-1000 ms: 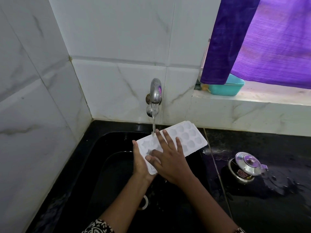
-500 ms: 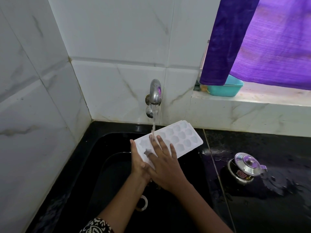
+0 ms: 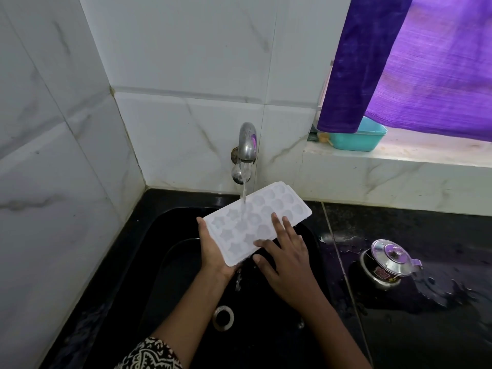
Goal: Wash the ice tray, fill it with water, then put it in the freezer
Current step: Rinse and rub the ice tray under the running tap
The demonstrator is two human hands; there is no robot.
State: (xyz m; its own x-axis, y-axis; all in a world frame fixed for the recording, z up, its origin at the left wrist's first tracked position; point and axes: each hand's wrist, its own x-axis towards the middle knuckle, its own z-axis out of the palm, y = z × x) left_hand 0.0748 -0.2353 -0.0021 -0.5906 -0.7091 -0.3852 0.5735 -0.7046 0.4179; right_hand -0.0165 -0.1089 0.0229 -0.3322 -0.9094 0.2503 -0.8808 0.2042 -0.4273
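A white ice tray (image 3: 277, 206) with star and shell shaped cells is held tilted over the black sink (image 3: 170, 225), under the running metal tap (image 3: 247, 142). The water stream lands on the tray's middle cells. My left hand (image 3: 213, 251) grips the tray's near left end from below and the side. My right hand (image 3: 285, 254) lies with straight fingers on the tray's near right edge, its thumb under the rim. Water drips from the tray's low corner into the sink.
The sink drain (image 3: 223, 317) lies below the hands. On the wet black counter to the right stands a small steel pot with a lid (image 3: 391, 262). A teal tub (image 3: 356, 139) sits on the window ledge behind a purple curtain (image 3: 415, 62). White tiled walls close the left and back.
My right hand slid from the tray's left cells to its right near edge. The left cells now show, and the stream falls on the tray's middle.
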